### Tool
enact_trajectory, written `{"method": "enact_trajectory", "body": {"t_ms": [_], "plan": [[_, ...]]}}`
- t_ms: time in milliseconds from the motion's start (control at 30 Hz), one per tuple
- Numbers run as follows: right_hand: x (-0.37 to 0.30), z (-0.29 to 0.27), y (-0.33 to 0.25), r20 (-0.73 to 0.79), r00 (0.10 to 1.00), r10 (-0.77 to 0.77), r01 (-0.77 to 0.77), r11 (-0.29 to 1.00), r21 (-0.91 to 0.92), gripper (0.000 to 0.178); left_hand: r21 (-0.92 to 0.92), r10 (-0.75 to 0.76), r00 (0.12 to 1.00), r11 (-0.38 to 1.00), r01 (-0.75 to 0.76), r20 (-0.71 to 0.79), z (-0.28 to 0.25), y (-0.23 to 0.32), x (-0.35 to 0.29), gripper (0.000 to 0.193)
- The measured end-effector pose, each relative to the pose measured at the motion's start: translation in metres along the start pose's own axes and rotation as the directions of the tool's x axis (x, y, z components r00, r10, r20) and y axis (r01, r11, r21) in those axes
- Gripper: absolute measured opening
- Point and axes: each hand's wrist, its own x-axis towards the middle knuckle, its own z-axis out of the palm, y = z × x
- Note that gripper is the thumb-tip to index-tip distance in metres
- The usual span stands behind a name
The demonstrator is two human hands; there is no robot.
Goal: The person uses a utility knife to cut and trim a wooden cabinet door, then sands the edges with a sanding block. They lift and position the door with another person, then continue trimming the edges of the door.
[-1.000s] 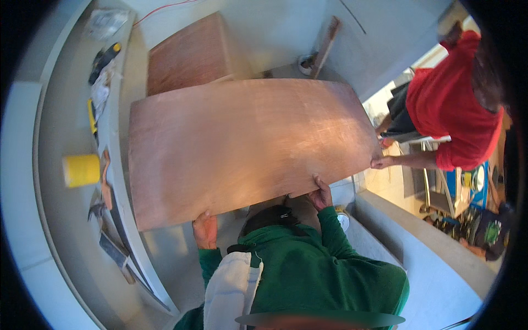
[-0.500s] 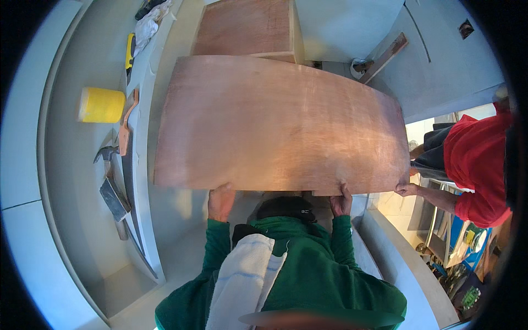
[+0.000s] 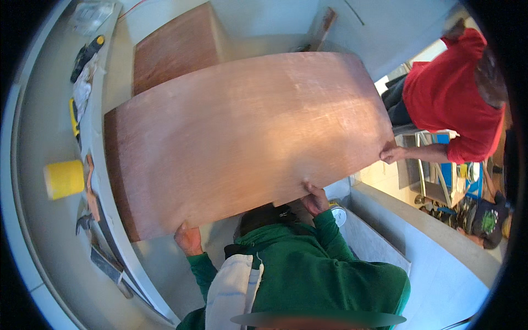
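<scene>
A large reddish-brown plywood sheet [image 3: 247, 143] spans the middle of the view, tilted with its right end farther away. My left hand [image 3: 188, 240] grips its near edge toward the left end, thumb on top and fingers hidden beneath. Farther right along that edge, my right hand [image 3: 315, 200] pinches the sheet the same way, near a small notch. A co-worker in a red shirt [image 3: 440, 93] holds the right end by its near corner with one hand [image 3: 394, 154].
On the ledge at left lie a yellow cylindrical container [image 3: 64, 179], a wooden-handled brush [image 3: 91, 192], a hammer [image 3: 84, 223] and a trowel-like tool [image 3: 107, 265]. Behind the sheet stands a brown wooden box [image 3: 176, 49]. A low wall [image 3: 434, 225] runs along the right, with a can [image 3: 338, 214] beside my right sleeve.
The view has turned, so the sheet now appears slanted, its left end lower and nearer the left ledge. Both my hands and the co-worker's hand keep their hold.
</scene>
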Motion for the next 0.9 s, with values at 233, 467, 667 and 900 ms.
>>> {"method": "enact_trajectory", "body": {"t_ms": [233, 467, 667, 900], "plan": [[0.014, 0.092, -0.015, 0.086, 0.995, -0.047, 0.06, 0.986, -0.158, 0.074, -0.028, 0.066, 0.998, 0.997, -0.066, -0.014, -0.031, 0.009, 0.033, 0.077], [0.055, 0.143, -0.031, 0.154, 0.987, -0.051, 0.07, 0.99, -0.12, 0.071, -0.163, 0.027, 0.993, 0.987, -0.008, 0.115, -0.03, 0.02, 0.107, 0.064], [0.096, 0.185, -0.037, 0.184, 0.973, -0.137, 0.156, 0.983, -0.093, 0.068, -0.135, 0.061, 0.993, 0.99, -0.048, 0.097, 0.034, 0.031, 0.146, 0.068], [0.148, 0.217, -0.047, 0.097, 0.988, -0.122, 0.132, 0.985, -0.112, 0.064, -0.156, 0.104, 0.98, 0.985, -0.077, 0.17, 0.092, 0.041, 0.199, 0.068]]}}
